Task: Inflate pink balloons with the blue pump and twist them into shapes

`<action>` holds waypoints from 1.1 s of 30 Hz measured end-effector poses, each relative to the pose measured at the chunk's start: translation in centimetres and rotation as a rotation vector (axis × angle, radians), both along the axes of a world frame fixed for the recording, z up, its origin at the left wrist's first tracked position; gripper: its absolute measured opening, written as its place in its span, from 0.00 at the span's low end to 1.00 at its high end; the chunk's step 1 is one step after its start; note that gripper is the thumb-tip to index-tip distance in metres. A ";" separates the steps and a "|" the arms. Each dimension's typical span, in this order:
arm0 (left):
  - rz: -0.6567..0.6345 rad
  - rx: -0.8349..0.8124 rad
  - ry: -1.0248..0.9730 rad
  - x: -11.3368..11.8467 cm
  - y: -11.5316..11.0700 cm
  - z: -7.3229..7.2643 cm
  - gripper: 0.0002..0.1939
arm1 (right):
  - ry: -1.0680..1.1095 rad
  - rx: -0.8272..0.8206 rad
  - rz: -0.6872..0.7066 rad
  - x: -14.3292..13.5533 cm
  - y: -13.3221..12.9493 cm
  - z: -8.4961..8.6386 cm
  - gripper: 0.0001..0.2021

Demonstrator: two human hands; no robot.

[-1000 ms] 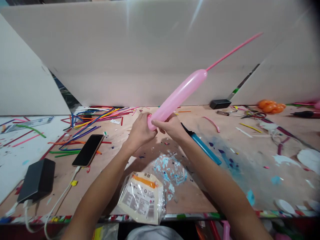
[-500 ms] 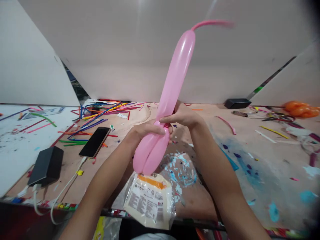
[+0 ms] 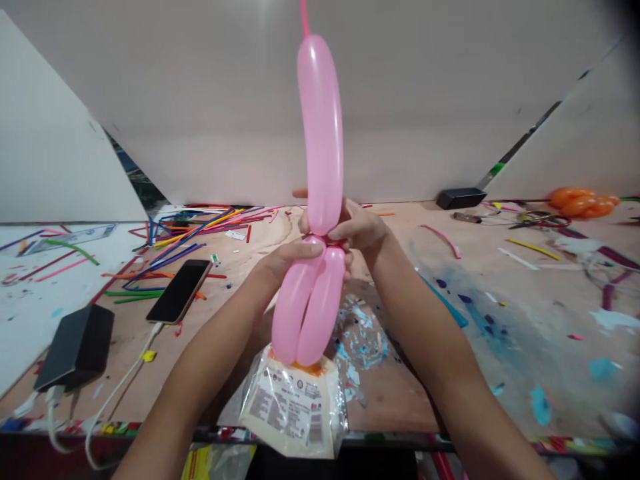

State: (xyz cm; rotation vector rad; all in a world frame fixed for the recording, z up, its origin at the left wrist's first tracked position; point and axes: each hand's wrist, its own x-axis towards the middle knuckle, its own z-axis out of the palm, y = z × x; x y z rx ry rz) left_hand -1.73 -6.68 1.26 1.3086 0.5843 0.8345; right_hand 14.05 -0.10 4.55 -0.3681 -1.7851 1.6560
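Observation:
A long pink balloon stands nearly upright in the middle, its thin uninflated tail rising past the top edge. Below a pinched joint, two shorter pink segments hang side by side. My left hand grips the joint from the left, thumb across the top of the left lower segment. From the right, my right hand holds the base of the long segment, fingers partly hidden behind the balloon. The tips of the lower segments overlap a clear-wrapped package with printed text at the table's front edge.
On the left lie a phone, a dark box with a white cable, and many uninflated balloons. A black box, scissors and an orange balloon shape are at the back right. White panels stand behind.
The balloon has swung from leaning right to nearly upright, and its tail now points up. The lower segments show more side by side. The view has shifted slightly.

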 end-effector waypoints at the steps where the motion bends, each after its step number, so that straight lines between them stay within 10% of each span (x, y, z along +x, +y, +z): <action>1: -0.035 -0.027 -0.025 -0.2 0.6 0.3 0.23 | 0.035 -0.015 -0.013 -0.2 -0.1 0.1 0.34; 7: -0.087 -0.057 -0.049 -0.9 2.9 0.6 0.20 | 0.083 -0.002 -0.137 -2.1 -1.0 0.1 0.16; 20: -0.110 -0.240 -0.145 -2.0 2.5 -0.3 0.36 | 0.101 0.105 -0.385 -1.0 -0.4 -0.2 0.28; 33: 0.038 -0.017 -0.148 -0.4 5.7 -0.5 0.27 | 0.024 0.304 -0.671 -0.7 0.6 -0.4 0.20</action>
